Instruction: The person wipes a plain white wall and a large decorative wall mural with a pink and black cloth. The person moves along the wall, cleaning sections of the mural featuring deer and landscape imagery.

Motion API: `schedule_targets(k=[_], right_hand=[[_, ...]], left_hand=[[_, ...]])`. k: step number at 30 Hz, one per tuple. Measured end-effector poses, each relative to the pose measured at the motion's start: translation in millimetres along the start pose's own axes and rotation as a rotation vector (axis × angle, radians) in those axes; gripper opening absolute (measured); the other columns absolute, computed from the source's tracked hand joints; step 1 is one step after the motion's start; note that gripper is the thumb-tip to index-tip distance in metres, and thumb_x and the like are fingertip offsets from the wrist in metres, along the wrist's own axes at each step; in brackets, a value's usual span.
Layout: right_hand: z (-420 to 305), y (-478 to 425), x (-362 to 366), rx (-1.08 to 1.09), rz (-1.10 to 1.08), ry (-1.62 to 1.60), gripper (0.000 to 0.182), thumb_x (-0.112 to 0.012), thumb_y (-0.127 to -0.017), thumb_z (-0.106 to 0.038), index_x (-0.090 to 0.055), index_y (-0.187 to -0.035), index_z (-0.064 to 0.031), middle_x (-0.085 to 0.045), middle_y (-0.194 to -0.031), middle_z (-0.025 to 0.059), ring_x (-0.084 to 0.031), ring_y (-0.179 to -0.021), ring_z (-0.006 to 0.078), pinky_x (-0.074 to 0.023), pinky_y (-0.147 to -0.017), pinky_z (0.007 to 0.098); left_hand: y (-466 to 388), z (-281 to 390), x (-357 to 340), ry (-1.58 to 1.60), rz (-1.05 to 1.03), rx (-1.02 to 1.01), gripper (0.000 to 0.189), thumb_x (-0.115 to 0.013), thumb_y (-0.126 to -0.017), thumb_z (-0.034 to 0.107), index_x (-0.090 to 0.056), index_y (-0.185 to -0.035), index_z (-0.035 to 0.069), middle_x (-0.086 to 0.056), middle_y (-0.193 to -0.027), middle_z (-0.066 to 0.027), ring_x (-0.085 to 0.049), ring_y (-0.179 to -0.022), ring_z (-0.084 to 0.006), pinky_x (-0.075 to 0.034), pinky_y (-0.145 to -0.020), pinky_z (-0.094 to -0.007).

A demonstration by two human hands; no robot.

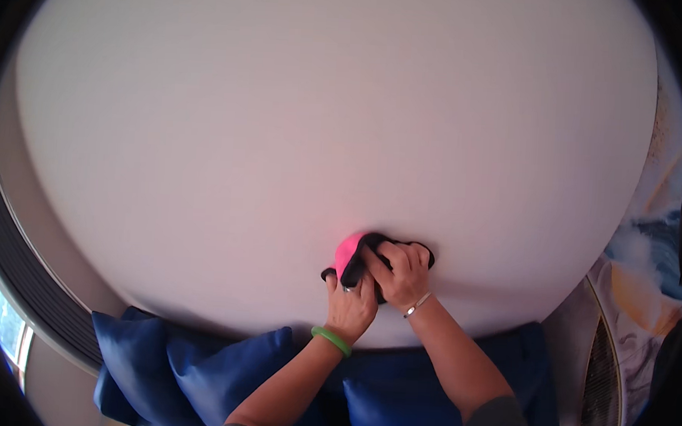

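A soft pink and black fabric item [349, 251] is bunched up in front of a broad pale surface, low and right of the middle. Its black edging curls over the top, and part of it is covered by fingers; what kind of item it is cannot be made out. My left hand [352, 309], with a green bangle at the wrist, grips it from below at its left end. My right hand [404, 274], with a silver bracelet, has its fingers bent over the black part at the right.
The pale surface, wall-like [299, 124], fills most of the view. Below my hands is a blue sofa [533, 362] with several blue cushions [131, 358]. A window [6, 305] lies at the left rim, and a patterned panel [644, 275] at the right.
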State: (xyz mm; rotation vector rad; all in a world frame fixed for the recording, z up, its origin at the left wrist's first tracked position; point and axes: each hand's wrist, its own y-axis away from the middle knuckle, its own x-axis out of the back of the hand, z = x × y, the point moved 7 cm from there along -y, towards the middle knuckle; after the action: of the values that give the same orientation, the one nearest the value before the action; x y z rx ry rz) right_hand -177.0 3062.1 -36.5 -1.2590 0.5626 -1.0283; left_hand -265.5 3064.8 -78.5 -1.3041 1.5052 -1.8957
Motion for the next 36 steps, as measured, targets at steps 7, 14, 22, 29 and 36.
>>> schedule_targets(k=[7,14,22,29,36], right_hand=[[102.4,-97.4,60.1,-0.125,0.223,0.105,0.038,-0.064,-0.084,-0.017,-0.069,-0.122,-0.0205,-0.056,-0.105,0.0018,-0.054,-0.098,0.0222,-0.0382,-0.084,0.0401],[149.8,-137.7,94.4,-0.238,0.404,0.139,0.035,-0.064,-0.084,-0.014,-0.068,-0.118,-0.0197,-0.055,-0.105,0.0022,-0.054,-0.100,0.0231,-0.0382,-0.086,0.0389],[140.3,-39.1,90.2,-0.299,0.268,0.110,0.037,-0.064,-0.084,-0.016,-0.067,-0.122,-0.0189,-0.054,-0.105,0.0012,-0.053,-0.098,0.0212,-0.0371,-0.085,0.0374],[149.2,-135.8,93.2,-0.233,0.399,0.066,0.036,-0.060,-0.087,-0.015,-0.064,-0.123,-0.0157,-0.055,-0.108,0.0020,-0.054,-0.102,0.0225,-0.0383,-0.088,0.0388],[149.1,-173.5,94.8,-0.058,0.358,0.086,0.031,-0.060,-0.087,-0.014,-0.066,-0.117,-0.0166,-0.056,-0.106,-0.0008,-0.055,-0.099,0.0197,-0.0391,-0.087,0.0358]], left_hand=[[-147.2,56.7,28.8,-0.060,0.208,-0.251,0.049,-0.056,-0.085,0.003,-0.053,-0.133,-0.005,-0.058,-0.114,-0.0190,-0.057,-0.096,-0.0336,-0.040,-0.085,-0.0467],[-217.9,101.4,32.0,-0.130,0.286,-0.205,0.049,-0.054,-0.089,0.010,-0.051,-0.137,-0.001,-0.054,-0.101,-0.0124,-0.056,-0.092,-0.0286,-0.036,-0.080,-0.0411],[-137.0,120.3,-7.1,-0.084,0.160,-0.315,0.051,-0.059,-0.084,0.004,-0.052,-0.133,-0.005,-0.048,-0.116,-0.0156,-0.051,-0.096,-0.0314,-0.039,-0.088,-0.0440],[-222.3,105.4,42.0,0.097,0.448,-0.409,0.051,-0.061,-0.085,-0.001,-0.049,-0.134,-0.006,-0.042,-0.134,-0.0208,-0.046,-0.118,-0.0427,-0.040,-0.099,-0.0507],[-246.0,85.7,47.5,-0.156,0.310,-0.219,0.060,-0.051,-0.097,0.015,-0.028,-0.151,0.001,-0.028,-0.154,-0.0192,-0.023,-0.146,-0.0397,-0.021,-0.114,-0.0592]])
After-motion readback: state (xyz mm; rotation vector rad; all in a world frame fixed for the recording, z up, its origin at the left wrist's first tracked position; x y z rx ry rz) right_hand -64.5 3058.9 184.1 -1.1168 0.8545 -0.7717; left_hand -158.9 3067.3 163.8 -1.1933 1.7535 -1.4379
